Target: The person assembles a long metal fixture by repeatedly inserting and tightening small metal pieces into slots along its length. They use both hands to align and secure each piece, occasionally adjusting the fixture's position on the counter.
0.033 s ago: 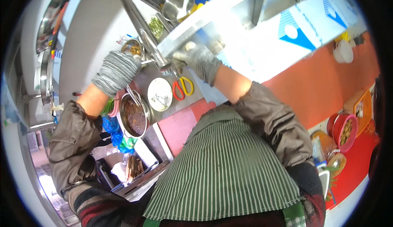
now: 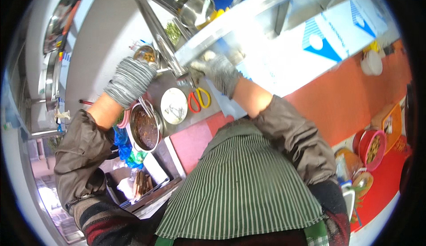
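My left hand (image 2: 130,80), in a grey knitted glove, is closed beside a small metal bowl (image 2: 145,53) of brownish food. A short length of metal shows by its fingertips; what the fingers grip is hidden. My right hand (image 2: 218,74), gloved alike, is closed at the bright, clear-edged counter case. Glare hides what its fingers hold. Between the hands a thick metal tube (image 2: 156,31) slants across the counter. Nearer to me lie scissors (image 2: 199,100) with red and yellow handles and a white round dish (image 2: 174,106). A pot (image 2: 145,128) of dark red-brown liquid stands below my left hand.
Beyond the tube are a metal bowl (image 2: 196,11), metal trays and chopped greens (image 2: 173,32). Blue plastic bags (image 2: 122,141) hang below the pot, above an open drawer (image 2: 128,184). Far right, a pink basin (image 2: 375,149) of food stands beside an orange crate (image 2: 390,128).
The whole view has shifted slightly, so the counter things sit a little further right. Both hands keep their places beside the small bowl and the case.
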Demonstrator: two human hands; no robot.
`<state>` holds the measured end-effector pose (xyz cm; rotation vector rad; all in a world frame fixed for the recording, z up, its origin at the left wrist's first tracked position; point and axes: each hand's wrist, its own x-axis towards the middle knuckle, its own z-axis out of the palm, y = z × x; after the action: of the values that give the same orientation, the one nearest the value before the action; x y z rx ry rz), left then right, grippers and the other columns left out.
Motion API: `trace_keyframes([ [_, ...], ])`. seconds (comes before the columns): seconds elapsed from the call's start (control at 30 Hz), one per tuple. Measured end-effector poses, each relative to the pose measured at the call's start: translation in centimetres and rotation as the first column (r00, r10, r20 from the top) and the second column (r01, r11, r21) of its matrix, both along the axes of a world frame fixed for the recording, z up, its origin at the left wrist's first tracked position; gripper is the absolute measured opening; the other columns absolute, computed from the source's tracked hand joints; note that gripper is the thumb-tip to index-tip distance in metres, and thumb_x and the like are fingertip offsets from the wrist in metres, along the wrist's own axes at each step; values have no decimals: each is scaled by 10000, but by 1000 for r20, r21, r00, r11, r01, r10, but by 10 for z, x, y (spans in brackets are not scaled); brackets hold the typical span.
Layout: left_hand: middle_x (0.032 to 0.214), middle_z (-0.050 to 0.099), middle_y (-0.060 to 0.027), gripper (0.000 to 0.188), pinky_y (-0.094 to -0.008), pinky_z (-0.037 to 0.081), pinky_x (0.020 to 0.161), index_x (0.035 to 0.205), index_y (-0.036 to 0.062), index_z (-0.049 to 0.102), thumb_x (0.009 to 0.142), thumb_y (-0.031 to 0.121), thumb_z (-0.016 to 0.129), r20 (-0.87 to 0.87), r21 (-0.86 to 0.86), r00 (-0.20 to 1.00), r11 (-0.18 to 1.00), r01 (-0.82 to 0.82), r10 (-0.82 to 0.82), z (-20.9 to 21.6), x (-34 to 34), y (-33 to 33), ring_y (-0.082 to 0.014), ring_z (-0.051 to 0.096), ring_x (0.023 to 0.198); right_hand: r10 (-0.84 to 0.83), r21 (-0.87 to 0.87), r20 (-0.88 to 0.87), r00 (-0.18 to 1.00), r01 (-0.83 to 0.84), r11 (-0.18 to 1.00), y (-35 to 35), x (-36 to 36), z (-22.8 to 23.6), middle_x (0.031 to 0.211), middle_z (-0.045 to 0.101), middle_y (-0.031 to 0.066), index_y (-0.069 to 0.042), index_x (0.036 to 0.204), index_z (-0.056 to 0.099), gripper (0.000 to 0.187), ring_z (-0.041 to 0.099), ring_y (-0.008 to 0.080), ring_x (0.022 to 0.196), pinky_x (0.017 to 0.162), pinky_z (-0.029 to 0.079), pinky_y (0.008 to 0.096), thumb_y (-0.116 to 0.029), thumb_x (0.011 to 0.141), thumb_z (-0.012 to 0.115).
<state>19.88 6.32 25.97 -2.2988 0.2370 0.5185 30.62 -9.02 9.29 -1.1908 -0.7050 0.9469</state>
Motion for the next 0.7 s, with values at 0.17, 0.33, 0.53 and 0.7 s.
trace_keyframes([
  [0.17, 633, 610, -171, 208, -431, 502, 586, 862, 46, 622, 825, 246, 579, 148, -332, 881, 862, -384, 449, -18, -15, 3, -334, 629, 603, -10, 93, -417, 909, 54, 994, 6, -8, 6, 857, 654, 42, -27, 925, 626, 121, 611, 143, 765, 692, 496, 278, -125, 887, 566],
  [0.33, 685, 585, -70, 273, -335, 463, 477, 866, 64, 595, 929, 320, 523, -196, -829, 687, 256, -497, 700, -28, -18, 12, -190, 584, 557, 89, 165, -505, 859, -5, 986, 13, -7, -7, 822, 654, 51, -2, 908, 627, 122, 612, 121, 753, 699, 496, 244, -97, 869, 560],
  [0.53, 612, 537, -37, 330, -273, 384, 365, 781, 63, 531, 932, 356, 521, -592, -791, 346, -443, -422, 728, -18, -19, 3, -142, 498, 423, -82, 176, -100, 992, 98, 979, 6, -12, -10, 783, 627, 58, 10, 915, 605, 169, 613, 146, 724, 668, 497, 257, -152, 898, 559],
  [0.7, 533, 484, 20, 248, -251, 353, 329, 810, 129, 539, 895, 356, 593, -705, -707, 268, -685, -178, 657, -28, -27, -9, -106, 426, 359, -21, 35, -222, 975, 29, 999, 13, -6, -10, 763, 631, 72, 15, 883, 608, 175, 625, 152, 698, 645, 518, 295, -154, 880, 563],
])
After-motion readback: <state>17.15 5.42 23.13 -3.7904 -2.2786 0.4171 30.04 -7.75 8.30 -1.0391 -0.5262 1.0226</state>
